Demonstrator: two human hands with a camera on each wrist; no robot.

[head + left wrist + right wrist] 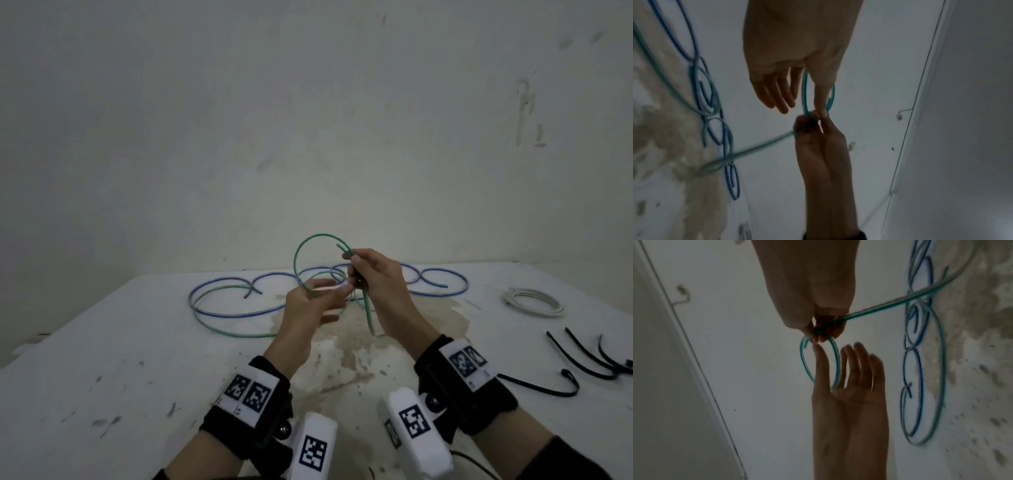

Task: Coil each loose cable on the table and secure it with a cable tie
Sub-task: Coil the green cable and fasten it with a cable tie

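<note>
A green cable [322, 235] is raised above the table in one upright loop, and its tail runs down to the tabletop. My right hand [354, 267] pinches the green cable [804, 363] where the loop crosses itself. My left hand [329, 291] is held out just left of it with fingers straight. The loop [804, 94] passes around one finger of my left hand [803, 112], apart from the other fingers. In the left wrist view my right hand [813, 120] comes up from below. A long blue cable [219, 284] lies in loose curls behind both hands.
A coiled white cable [532, 301] lies at the right of the white table [102, 342]. Several black cable ties [582, 359] lie near the right front edge. A brownish stain marks the table's middle. A bare wall stands right behind the table.
</note>
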